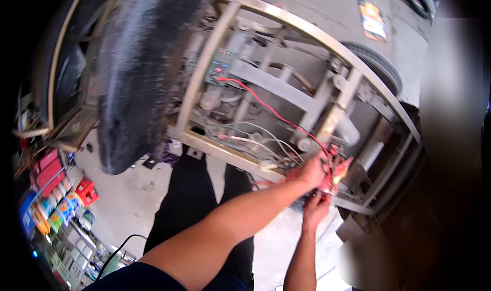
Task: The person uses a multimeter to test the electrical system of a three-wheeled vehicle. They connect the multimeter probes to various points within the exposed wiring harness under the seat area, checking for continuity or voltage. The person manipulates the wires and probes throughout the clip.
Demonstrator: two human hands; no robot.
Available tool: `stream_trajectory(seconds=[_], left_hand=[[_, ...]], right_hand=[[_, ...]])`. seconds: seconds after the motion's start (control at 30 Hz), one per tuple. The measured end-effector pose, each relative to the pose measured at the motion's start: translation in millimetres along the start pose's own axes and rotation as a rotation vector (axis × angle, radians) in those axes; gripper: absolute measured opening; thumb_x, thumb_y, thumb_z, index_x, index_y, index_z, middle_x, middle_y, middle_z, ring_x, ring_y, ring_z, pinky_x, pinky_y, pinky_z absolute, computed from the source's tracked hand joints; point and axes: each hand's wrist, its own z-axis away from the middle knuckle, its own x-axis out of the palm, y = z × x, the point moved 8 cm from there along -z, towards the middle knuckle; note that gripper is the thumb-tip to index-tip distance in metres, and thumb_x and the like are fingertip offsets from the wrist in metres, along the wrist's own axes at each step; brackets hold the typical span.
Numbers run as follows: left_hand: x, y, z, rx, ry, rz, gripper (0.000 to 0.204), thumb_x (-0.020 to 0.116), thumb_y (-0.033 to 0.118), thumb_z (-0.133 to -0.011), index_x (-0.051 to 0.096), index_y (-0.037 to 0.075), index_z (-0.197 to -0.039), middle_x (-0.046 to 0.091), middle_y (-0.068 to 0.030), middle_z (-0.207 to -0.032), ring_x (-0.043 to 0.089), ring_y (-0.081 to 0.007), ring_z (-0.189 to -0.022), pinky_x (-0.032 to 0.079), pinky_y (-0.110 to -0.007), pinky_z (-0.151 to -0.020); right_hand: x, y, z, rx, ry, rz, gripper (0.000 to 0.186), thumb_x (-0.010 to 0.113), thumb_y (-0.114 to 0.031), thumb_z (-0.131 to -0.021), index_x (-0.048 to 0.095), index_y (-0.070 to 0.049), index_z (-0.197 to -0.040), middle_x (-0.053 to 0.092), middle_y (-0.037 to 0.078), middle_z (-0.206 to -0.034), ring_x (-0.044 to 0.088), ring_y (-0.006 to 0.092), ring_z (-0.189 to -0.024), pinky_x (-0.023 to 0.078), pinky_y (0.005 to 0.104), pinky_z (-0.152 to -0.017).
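Forearms are entering from the lower edge, nearest the lens, and both are reaching to the metal frame (286, 22) of an upended vehicle chassis. Left hand (309, 172) is pressing against a red connector cluster (335, 168) at the frame's lower right corner, fingers curled on the wiring there. Right hand (314, 206) is working just below that cluster, fingers closed on what looks like a red wire end; the exact grip is partly hidden by the left hand.

Red wire (266, 107) is running from the green-and-blue control box (219, 66), mounted high on the frame's left upright, diagonally down to the cluster. White and grey wires (255, 135) are lying loose along the frame's lower rail.

Judgement on progress: the red lead appears already routed between box and cluster, so the work looks midway. Joining at the cluster is under way; the loose pale wires beside it look unattached and probably remain to be dealt with.

Black tyre (135, 81) is standing left of the frame. Red cases and small coloured packets (56, 199) are sitting on the concrete floor (128, 199), well left of the frame.
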Motion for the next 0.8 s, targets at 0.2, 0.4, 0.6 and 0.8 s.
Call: stream_trajectory(seconds=[0.2,0.4,0.6,0.8], left_hand=[[11.0,-26.4,-23.5,0.127,0.071,0.230,0.011,0.053,-0.002,-0.088,0.055,0.004,-0.097,0.063,-0.0059,-0.086,0.055,-0.0132,-0.079,0.048,-0.030,-0.075],[16.1,-35.9,-29.3,0.220,0.093,0.245,0.013,0.052,-0.002,-0.091,0.053,0.005,-0.102,0.063,-0.0049,-0.093,0.056,-0.0130,-0.087,0.046,-0.028,-0.081],[19.7,-39.9,-34.0,0.177,0.088,0.255,0.013,0.051,-0.004,-0.092,0.052,0.003,-0.102,0.061,-0.0052,-0.095,0.056,-0.0130,-0.090,0.046,-0.028,-0.083],[13.7,-36.5,-30.0,0.235,0.125,0.138,0.019,0.058,0.008,-0.088,0.054,0.008,-0.106,0.066,-0.0103,-0.095,0.063,-0.0206,-0.088,0.050,-0.037,-0.080]], right_hand=[[-3.9,-56.7,9.9,-0.038,-0.010,0.065,0.019,0.053,-0.013,-0.095,0.059,0.000,-0.108,0.068,0.016,-0.085,0.066,0.0281,-0.077,0.051,0.0397,-0.072],[-4.0,-46.8,10.0,-0.085,0.043,0.046,0.017,0.055,-0.015,-0.096,0.058,0.001,-0.102,0.067,0.017,-0.077,0.063,0.0259,-0.065,0.050,0.0382,-0.064],[-3.1,-44.9,9.1,-0.031,0.018,0.041,0.017,0.055,-0.014,-0.096,0.058,0.001,-0.101,0.067,0.019,-0.081,0.065,0.0304,-0.071,0.050,0.0396,-0.068],[0.5,-36.9,5.3,-0.040,0.003,0.070,0.026,0.054,-0.018,-0.096,0.062,0.003,-0.110,0.066,0.020,-0.087,0.062,0.0308,-0.077,0.049,0.0391,-0.072]])
